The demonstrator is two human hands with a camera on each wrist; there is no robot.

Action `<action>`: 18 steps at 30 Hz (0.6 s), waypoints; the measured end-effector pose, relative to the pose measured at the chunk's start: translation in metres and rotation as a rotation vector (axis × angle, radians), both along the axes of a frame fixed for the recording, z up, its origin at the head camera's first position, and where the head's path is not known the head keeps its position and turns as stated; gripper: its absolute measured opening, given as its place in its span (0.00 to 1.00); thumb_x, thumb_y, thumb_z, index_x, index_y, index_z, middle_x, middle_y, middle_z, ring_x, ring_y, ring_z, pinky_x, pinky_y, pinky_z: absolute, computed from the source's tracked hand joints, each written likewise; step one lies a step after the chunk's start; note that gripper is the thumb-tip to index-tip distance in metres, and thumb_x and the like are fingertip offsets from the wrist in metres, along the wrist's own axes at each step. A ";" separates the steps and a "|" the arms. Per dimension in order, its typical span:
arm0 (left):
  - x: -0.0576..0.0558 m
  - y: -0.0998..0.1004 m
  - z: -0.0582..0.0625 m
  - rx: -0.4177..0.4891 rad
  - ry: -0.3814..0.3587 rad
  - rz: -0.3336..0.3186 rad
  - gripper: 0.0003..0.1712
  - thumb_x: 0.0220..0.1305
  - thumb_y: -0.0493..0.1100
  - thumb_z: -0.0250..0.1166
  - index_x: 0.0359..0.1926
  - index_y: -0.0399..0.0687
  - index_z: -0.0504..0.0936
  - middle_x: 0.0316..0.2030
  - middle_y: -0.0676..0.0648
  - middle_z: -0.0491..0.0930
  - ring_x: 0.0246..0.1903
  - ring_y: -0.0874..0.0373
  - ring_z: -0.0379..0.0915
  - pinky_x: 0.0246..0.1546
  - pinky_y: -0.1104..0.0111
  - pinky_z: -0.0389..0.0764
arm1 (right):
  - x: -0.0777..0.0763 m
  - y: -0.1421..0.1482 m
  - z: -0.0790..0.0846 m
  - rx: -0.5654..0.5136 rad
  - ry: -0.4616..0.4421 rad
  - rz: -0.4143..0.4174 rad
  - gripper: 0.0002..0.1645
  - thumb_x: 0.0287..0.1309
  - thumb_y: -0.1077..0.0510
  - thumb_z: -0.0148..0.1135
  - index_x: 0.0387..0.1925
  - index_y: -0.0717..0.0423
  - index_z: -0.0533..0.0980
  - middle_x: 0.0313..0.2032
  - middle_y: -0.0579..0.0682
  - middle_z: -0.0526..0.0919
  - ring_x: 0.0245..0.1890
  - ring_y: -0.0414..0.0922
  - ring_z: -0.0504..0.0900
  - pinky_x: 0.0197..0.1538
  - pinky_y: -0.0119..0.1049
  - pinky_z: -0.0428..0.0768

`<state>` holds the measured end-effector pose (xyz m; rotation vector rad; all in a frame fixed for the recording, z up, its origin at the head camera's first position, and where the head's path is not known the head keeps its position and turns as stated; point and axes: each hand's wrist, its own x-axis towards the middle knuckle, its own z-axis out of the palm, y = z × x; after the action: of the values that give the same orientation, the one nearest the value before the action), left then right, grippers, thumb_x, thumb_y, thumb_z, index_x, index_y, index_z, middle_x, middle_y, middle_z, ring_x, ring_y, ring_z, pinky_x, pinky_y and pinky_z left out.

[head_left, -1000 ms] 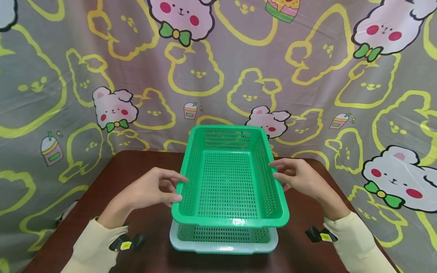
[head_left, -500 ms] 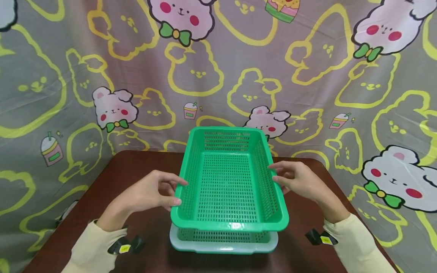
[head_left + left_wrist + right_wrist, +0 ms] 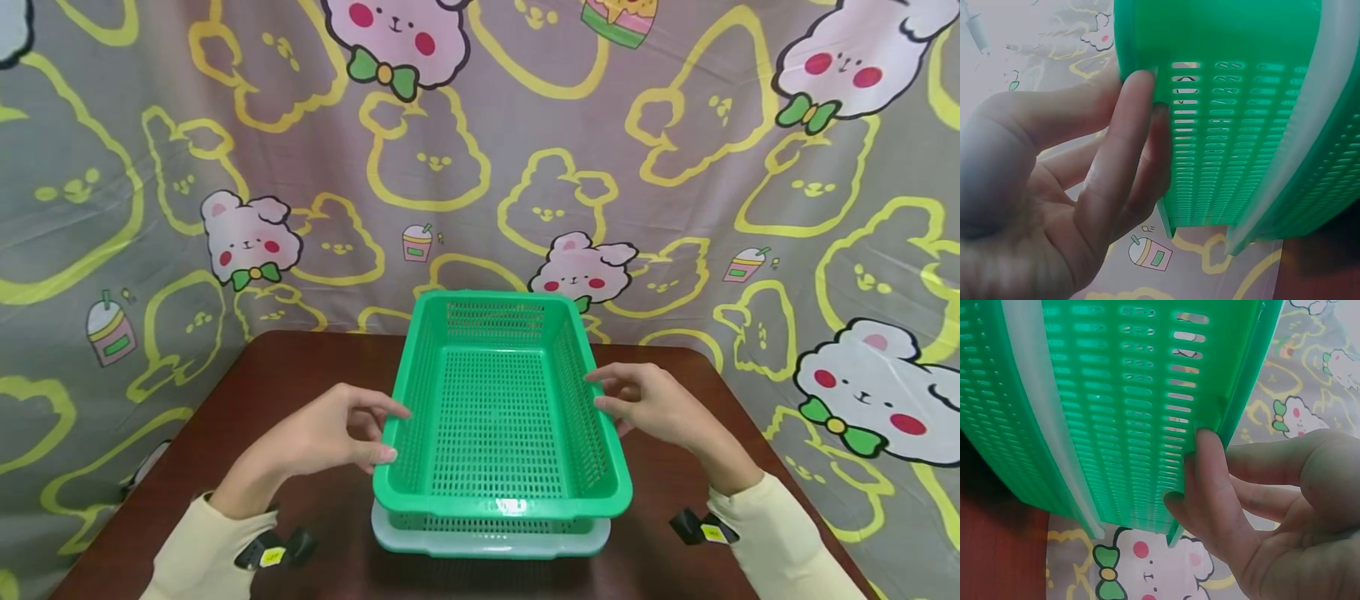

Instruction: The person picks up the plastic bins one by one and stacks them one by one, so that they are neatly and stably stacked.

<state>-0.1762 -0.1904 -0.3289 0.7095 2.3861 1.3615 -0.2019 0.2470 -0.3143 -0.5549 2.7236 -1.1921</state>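
Observation:
Both hands hold a green perforated plastic basket (image 3: 495, 417) by its long side rims. My left hand (image 3: 341, 429) grips the left rim, thumb and index finger over the top and other fingers under the lip, as the left wrist view of the hand (image 3: 1104, 162) shows. On the opposite rim my right hand (image 3: 648, 400) pinches in the same way; its fingers (image 3: 1210, 469) press the outer wall below the lip. Beneath sits a second basket with a pale, whitish-green rim (image 3: 491, 546). The green basket is partly nested inside it, hiding most of its interior.
A dark reddish-brown table (image 3: 300, 375) carries the baskets. Behind and at both sides hangs a grey curtain (image 3: 480, 125) printed with cartoon bunnies and yellow outlines. Wrist cameras (image 3: 262, 552) are strapped over the cream sleeves.
Both hands have lowered the green basket, so it sits deeper in the pale-rimmed one. Less of the lower basket shows at the front. The grips are unchanged.

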 end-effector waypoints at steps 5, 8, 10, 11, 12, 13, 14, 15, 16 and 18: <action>0.001 -0.001 -0.002 -0.005 -0.010 0.015 0.31 0.58 0.42 0.78 0.60 0.34 0.81 0.31 0.43 0.78 0.30 0.53 0.81 0.34 0.62 0.90 | -0.001 -0.002 -0.003 0.003 -0.008 0.006 0.25 0.68 0.61 0.66 0.63 0.65 0.76 0.50 0.64 0.85 0.31 0.43 0.90 0.34 0.38 0.90; 0.001 -0.001 -0.004 -0.009 -0.015 0.022 0.31 0.58 0.42 0.78 0.60 0.34 0.82 0.31 0.44 0.78 0.30 0.52 0.81 0.34 0.63 0.90 | -0.001 -0.003 -0.005 0.011 -0.007 0.007 0.25 0.68 0.61 0.66 0.63 0.65 0.76 0.50 0.64 0.84 0.31 0.43 0.90 0.34 0.38 0.90; 0.001 -0.001 -0.005 -0.008 -0.018 0.023 0.30 0.58 0.42 0.78 0.60 0.34 0.82 0.31 0.44 0.78 0.30 0.52 0.81 0.34 0.63 0.90 | -0.002 -0.003 -0.006 0.013 -0.011 0.004 0.25 0.67 0.61 0.66 0.63 0.65 0.76 0.50 0.64 0.84 0.30 0.43 0.89 0.34 0.40 0.90; 0.000 -0.001 -0.005 -0.006 -0.020 0.022 0.30 0.58 0.42 0.78 0.60 0.34 0.82 0.31 0.44 0.78 0.30 0.52 0.81 0.34 0.63 0.90 | -0.002 -0.003 -0.007 0.015 -0.013 0.003 0.25 0.67 0.61 0.66 0.63 0.64 0.76 0.50 0.64 0.84 0.30 0.43 0.89 0.34 0.40 0.90; 0.000 -0.001 -0.005 -0.003 -0.022 0.020 0.30 0.58 0.41 0.78 0.60 0.34 0.82 0.31 0.44 0.78 0.29 0.52 0.81 0.34 0.62 0.90 | -0.002 -0.003 -0.008 0.016 -0.016 0.002 0.25 0.67 0.61 0.66 0.63 0.64 0.76 0.49 0.64 0.84 0.30 0.43 0.89 0.34 0.41 0.90; 0.000 -0.001 -0.006 -0.002 -0.025 0.019 0.30 0.58 0.41 0.78 0.60 0.34 0.82 0.31 0.43 0.78 0.29 0.52 0.81 0.34 0.62 0.90 | -0.002 -0.003 -0.008 0.016 -0.019 0.002 0.25 0.67 0.61 0.67 0.63 0.65 0.76 0.49 0.64 0.84 0.30 0.43 0.89 0.34 0.41 0.90; 0.000 -0.001 -0.006 -0.002 -0.027 0.020 0.30 0.58 0.41 0.78 0.60 0.34 0.82 0.30 0.44 0.78 0.29 0.52 0.81 0.34 0.62 0.90 | -0.002 -0.003 -0.009 0.016 -0.022 0.000 0.25 0.67 0.61 0.67 0.63 0.65 0.76 0.49 0.64 0.84 0.30 0.43 0.89 0.34 0.41 0.90; 0.000 -0.001 -0.006 -0.003 -0.029 0.020 0.31 0.58 0.41 0.78 0.60 0.34 0.82 0.31 0.44 0.78 0.29 0.52 0.81 0.35 0.62 0.90 | -0.002 -0.004 -0.009 0.017 -0.025 0.000 0.25 0.67 0.61 0.67 0.63 0.65 0.76 0.49 0.63 0.84 0.30 0.43 0.89 0.34 0.40 0.90; 0.000 -0.001 -0.006 -0.006 -0.031 0.021 0.31 0.57 0.42 0.78 0.60 0.34 0.82 0.30 0.44 0.78 0.29 0.52 0.81 0.35 0.63 0.90 | -0.002 -0.004 -0.010 0.018 -0.027 0.000 0.25 0.67 0.61 0.67 0.63 0.65 0.76 0.49 0.63 0.84 0.30 0.43 0.89 0.34 0.39 0.90; 0.000 -0.001 -0.007 -0.012 -0.033 0.024 0.31 0.57 0.42 0.79 0.60 0.35 0.82 0.30 0.44 0.78 0.29 0.52 0.81 0.34 0.63 0.90 | -0.002 -0.004 -0.011 0.017 -0.031 -0.001 0.25 0.67 0.61 0.66 0.63 0.65 0.76 0.49 0.64 0.84 0.30 0.43 0.89 0.34 0.38 0.90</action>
<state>-0.1759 -0.1910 -0.3356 0.6528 2.3822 1.3566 -0.2037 0.2426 -0.3249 -0.5288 2.7059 -1.1663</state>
